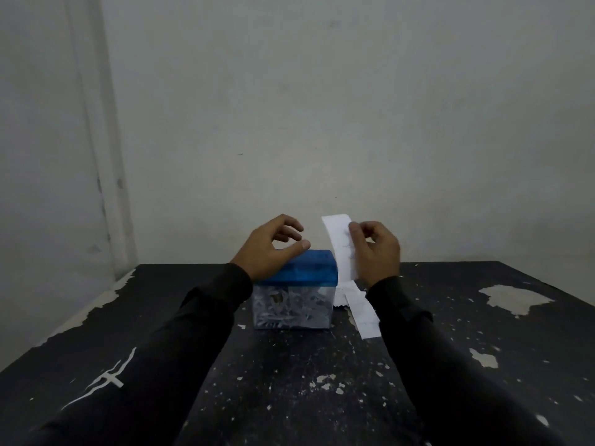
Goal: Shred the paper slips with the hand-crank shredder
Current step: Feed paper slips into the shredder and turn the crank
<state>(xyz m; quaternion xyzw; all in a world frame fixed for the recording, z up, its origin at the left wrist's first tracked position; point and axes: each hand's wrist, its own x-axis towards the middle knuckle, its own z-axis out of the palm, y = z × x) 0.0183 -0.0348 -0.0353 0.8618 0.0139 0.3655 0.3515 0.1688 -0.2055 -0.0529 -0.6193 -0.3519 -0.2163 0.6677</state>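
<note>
The hand-crank shredder (pixel 294 289) sits near the middle of the dark counter (pixel 289 397), its blue lid (pixel 306 268) on top of a clear bin packed with white shreds (pixel 289 309). We see one shredder only, and its crank is not visible from here.

Our left hand (pixel 270 249) hovers over the lid's left end, the heel seemingly resting on it, fingers loosely curled and spread — that grip is wide and holds nothing. Our right hand (pixel 375 252) pinches one paper slip (pixel 341 246) between thumb and fingertips, holding it upright just beside the shredder's right edge and above the counter.

On the counter to the right of the bin lie more loose slips (pixel 359 309) — we count two or perhaps three, overlapping, so the number is uncertain.

We judge the step in hand to be loading: the slip is lifted but not yet in the slot. The next move calls for swinging it leftward over the lid, lining its lower edge square with the feed slot, and steadying the shredder with the left hand before any cranking starts.
</note>
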